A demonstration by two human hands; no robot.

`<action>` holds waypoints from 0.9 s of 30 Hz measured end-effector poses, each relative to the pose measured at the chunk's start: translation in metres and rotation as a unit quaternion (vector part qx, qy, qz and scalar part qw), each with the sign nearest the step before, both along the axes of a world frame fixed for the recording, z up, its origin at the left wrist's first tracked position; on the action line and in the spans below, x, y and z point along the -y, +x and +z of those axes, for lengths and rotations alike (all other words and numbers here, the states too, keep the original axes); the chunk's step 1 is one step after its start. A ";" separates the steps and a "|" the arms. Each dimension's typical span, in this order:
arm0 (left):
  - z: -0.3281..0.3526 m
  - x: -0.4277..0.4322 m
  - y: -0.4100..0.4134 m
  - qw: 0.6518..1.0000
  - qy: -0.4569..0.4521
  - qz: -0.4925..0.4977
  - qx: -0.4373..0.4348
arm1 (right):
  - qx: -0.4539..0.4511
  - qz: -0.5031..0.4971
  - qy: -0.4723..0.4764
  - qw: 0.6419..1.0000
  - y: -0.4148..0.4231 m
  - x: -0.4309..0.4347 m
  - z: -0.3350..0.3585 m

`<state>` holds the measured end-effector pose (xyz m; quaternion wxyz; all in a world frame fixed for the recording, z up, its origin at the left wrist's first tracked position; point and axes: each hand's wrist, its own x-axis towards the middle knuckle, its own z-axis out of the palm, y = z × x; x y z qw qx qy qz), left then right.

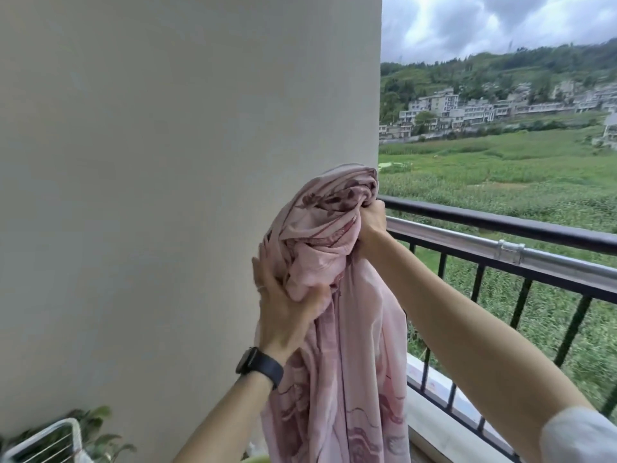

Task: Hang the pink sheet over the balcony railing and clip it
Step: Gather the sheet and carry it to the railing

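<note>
The pink sheet (337,329), printed with darker pink patterns, is bunched at the top and hangs down in long folds in front of me. My left hand (283,305), with a black watch on the wrist, grips a wad of the bunched cloth from below. My right hand (372,222) grips the top of the bundle higher up, close to the left end of the balcony railing (500,225). The sheet is in the air beside the railing, not draped over it. No clip is in view.
A white wall (167,195) fills the left. A silver pole (551,259) runs just inside the black rail, above vertical bars (524,299). A white wire rack (40,442) and a leafy plant (96,436) sit at the lower left. Fields and houses lie beyond.
</note>
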<state>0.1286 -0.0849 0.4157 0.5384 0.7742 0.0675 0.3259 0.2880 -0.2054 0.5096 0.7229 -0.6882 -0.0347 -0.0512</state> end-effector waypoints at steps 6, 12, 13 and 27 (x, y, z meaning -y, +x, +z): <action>-0.003 -0.017 0.037 0.976 0.154 -0.010 -0.153 | 0.072 0.033 -0.064 0.995 -0.016 0.009 0.000; 0.036 -0.116 0.037 0.903 0.326 0.211 -0.183 | 0.197 -0.066 -0.364 0.908 -0.023 0.076 -0.015; 0.048 -0.122 0.036 0.899 0.326 0.232 -0.179 | 0.203 -0.052 -0.394 0.895 -0.023 0.081 -0.022; 0.144 -0.080 0.024 0.965 -0.215 -0.136 -0.063 | -0.067 0.518 -0.328 0.787 -0.065 0.043 -0.096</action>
